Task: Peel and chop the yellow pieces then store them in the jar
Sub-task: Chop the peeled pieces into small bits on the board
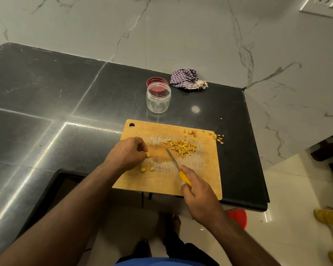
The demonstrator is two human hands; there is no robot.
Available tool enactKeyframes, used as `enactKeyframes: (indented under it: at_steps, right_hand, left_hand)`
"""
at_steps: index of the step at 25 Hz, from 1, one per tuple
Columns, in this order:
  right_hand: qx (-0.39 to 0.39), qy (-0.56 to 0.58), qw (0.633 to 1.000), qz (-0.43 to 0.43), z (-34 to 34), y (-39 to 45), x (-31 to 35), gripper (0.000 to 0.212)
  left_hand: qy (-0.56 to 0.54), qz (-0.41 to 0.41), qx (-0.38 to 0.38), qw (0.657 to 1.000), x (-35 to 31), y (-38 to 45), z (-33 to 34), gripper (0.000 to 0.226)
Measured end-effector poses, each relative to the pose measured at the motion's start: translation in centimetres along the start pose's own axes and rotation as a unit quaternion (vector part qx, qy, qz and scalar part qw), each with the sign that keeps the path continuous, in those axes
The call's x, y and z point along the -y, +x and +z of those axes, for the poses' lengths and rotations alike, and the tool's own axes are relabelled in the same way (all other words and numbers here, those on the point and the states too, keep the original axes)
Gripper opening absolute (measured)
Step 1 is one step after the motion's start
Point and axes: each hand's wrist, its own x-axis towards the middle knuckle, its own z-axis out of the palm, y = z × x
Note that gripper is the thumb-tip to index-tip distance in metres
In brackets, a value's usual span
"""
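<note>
On the cutting board (161, 181), the left hand (127, 153) pinches a yellow piece (148, 154), seemingly steadying it for the knife (178, 167) gripped by the right hand (198, 196), chopped bits (183, 147) heaped clear, jar (158, 97) open on the bench (65, 104) behind.

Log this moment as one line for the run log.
phase: chopping | left hand: pinches yellow piece | right hand: grips knife | jar: open, empty | chopped pile: on cutting board

chopped yellow pieces (183, 147) heaped on the board, clear jar (158, 97) upright, open, beyond it.
</note>
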Motion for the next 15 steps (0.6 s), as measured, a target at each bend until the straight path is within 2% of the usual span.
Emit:
enactKeyframes:
  at_steps: [6,15]
  right_hand:
    - [-0.003,0.01,1.0,0.005,-0.1,0.1,0.0,0.049]
    - [0.043,0.009,0.999,-0.004,0.7,-0.2,1.1,0.05]
  left_hand:
    - [-0.045,-0.001,-0.025,0.999,0.0,-0.2,-0.2,0.006]
    - [-0.069,-0.029,-0.011,0.997,-0.5,0.2,-0.2,0.011]
